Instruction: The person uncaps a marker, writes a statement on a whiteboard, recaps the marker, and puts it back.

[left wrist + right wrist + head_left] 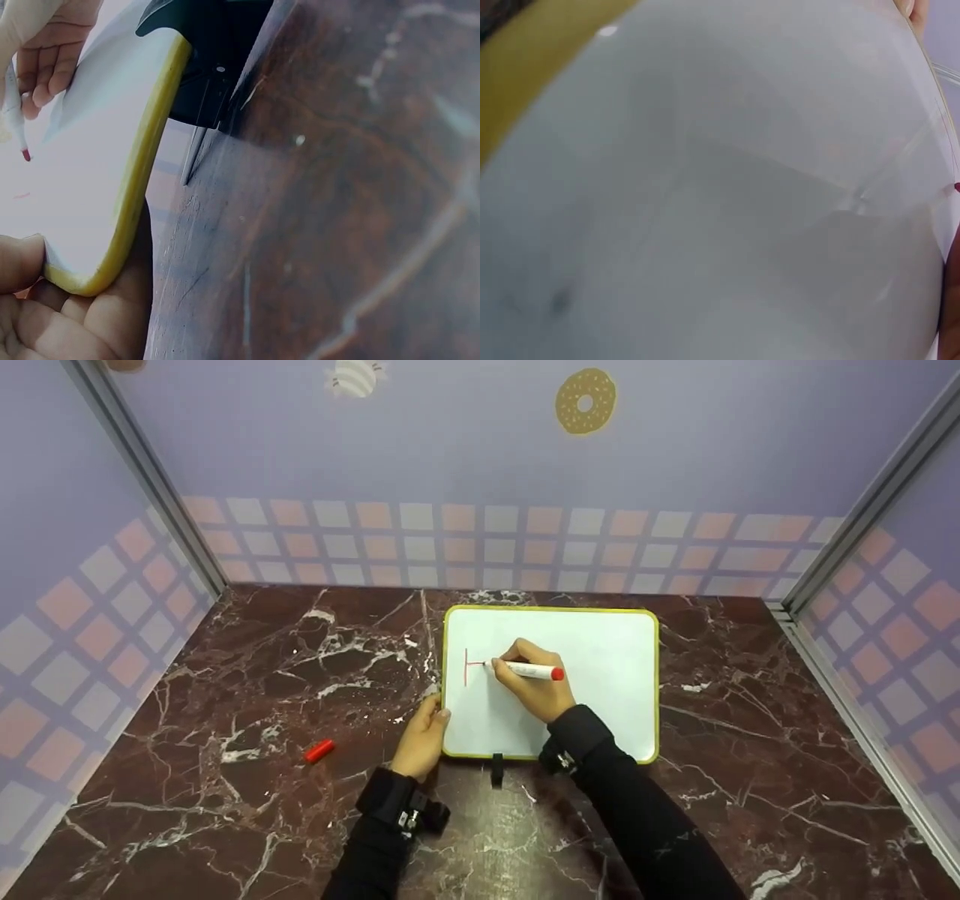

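A whiteboard (604, 682) with a yellow rim is propped in front of me. My left hand (418, 744) grips its lower left edge; in the left wrist view the thumb lies on the white face and the fingers are behind. Pinched in my right hand (541, 694) is a white marker (534, 670) with a red end, pointing left. Its red tip (27, 155) is at the board's face. Thin red strokes (466, 669) show near the left side: one upright line and a short line running right from it to the tip. The right wrist view shows mostly board surface.
A red marker cap (319, 751) lies on the dark marbled table (225, 795), left of the board. A black holder piece (497, 772) juts from under the board's lower rim. Behind stands a purple wall (465, 450) with pink and white squares.
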`<state>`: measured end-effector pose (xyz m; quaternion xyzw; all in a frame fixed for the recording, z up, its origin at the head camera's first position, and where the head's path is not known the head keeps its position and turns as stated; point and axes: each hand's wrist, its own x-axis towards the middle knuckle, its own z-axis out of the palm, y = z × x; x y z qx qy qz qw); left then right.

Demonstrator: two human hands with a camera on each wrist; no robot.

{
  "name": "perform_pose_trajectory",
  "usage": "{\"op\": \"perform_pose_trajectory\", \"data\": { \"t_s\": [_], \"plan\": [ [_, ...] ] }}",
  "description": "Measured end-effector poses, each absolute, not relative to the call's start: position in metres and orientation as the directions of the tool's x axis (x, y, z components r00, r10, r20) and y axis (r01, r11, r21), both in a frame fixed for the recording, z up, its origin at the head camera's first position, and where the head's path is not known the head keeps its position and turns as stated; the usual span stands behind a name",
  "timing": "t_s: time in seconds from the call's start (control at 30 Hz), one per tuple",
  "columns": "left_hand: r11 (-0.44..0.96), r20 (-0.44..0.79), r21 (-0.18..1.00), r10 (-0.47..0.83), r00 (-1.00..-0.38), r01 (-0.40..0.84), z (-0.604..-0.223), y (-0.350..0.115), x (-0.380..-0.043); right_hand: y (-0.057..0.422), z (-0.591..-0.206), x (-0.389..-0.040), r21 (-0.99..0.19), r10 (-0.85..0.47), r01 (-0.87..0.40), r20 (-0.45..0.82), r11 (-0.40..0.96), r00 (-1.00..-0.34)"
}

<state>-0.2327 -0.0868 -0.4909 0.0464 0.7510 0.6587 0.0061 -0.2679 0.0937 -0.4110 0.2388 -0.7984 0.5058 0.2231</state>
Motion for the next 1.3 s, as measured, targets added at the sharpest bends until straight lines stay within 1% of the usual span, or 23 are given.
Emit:
{"op": "perform_pose_trajectory", "data": {
  "t_s": [0.23, 0.47, 0.53, 0.63, 0.9, 1.13, 1.3],
  "plan": [
    [0.135, 0.054, 0.989, 0.084, -0.995, 0.065, -0.491, -0.087, -0.233, 0.097, -0.410, -0.268, -0.700, -0.162, -0.613, 0.601, 0.366, -0.783],
    [0.127, 0.060, 0.989, 0.089, -0.994, 0.071, -0.491, -0.087, -0.234, 0.101, -0.410, -0.272, -0.736, -0.163, -0.621, 0.601, 0.269, -0.783],
    [0.144, 0.062, 0.987, 0.086, -0.994, 0.074, -0.491, -0.087, -0.234, 0.101, -0.408, -0.274, -0.738, -0.158, -0.625, 0.606, 0.255, -0.780],
    [0.156, 0.067, 0.984, 0.090, -0.994, 0.081, -0.490, -0.087, -0.233, 0.100, -0.405, -0.277, -0.727, -0.152, -0.634, 0.617, 0.264, -0.772],
    [0.105, 0.099, 0.988, 0.123, -0.987, 0.112, -0.492, -0.087, -0.233, 0.097, -0.400, -0.280, -0.723, -0.143, -0.617, 0.607, 0.311, -0.782],
    [0.118, 0.080, 0.989, 0.102, -0.992, 0.092, -0.490, -0.087, -0.232, 0.098, -0.401, -0.278, -0.711, -0.152, -0.616, 0.605, 0.338, -0.782],
    [0.093, 0.066, 0.993, 0.095, -0.993, 0.075, -0.489, -0.088, -0.231, 0.099, -0.404, -0.275, -0.701, -0.188, -0.620, 0.596, 0.352, -0.781]
  ]
}}
